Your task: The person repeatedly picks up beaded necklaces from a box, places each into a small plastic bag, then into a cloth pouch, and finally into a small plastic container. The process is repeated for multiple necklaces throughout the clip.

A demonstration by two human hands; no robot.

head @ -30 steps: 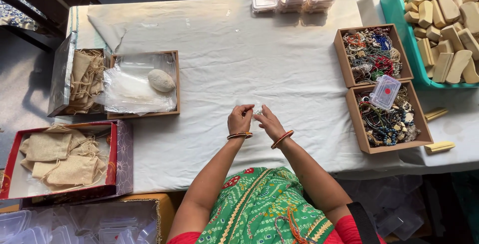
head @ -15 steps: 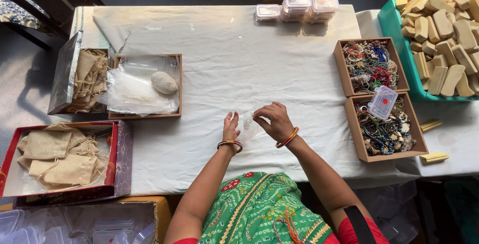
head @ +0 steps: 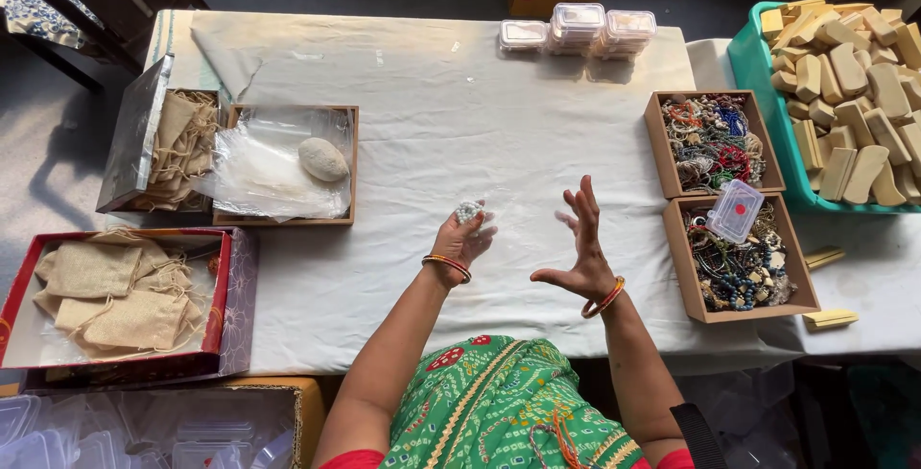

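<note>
My left hand [head: 461,236] is raised over the white tablecloth [head: 451,114] with its fingers closed on a small white beaded piece [head: 468,211]. My right hand [head: 579,239] is lifted beside it, palm turned toward the left hand, fingers spread, holding nothing. Both wrists wear orange bangles. To the right of my right hand stand two cardboard boxes of mixed bead jewellery, the far one [head: 712,141] and the near one [head: 741,263]. A small clear plastic case with a red dot [head: 736,209] lies on the near box.
A wooden tray [head: 288,164] with clear plastic and a pale oval stone [head: 323,158] sits at left, beside a box of cloth pouches [head: 173,148]. A red box of pouches [head: 106,298] is nearer. Clear plastic cases [head: 580,28] stand at the far edge. A green crate of wooden blocks [head: 844,95] is at right.
My hands were together on the cloth a second ago. They have parted and lifted. The left now holds up the white beaded piece, and the right has opened with its fingers spread.
</note>
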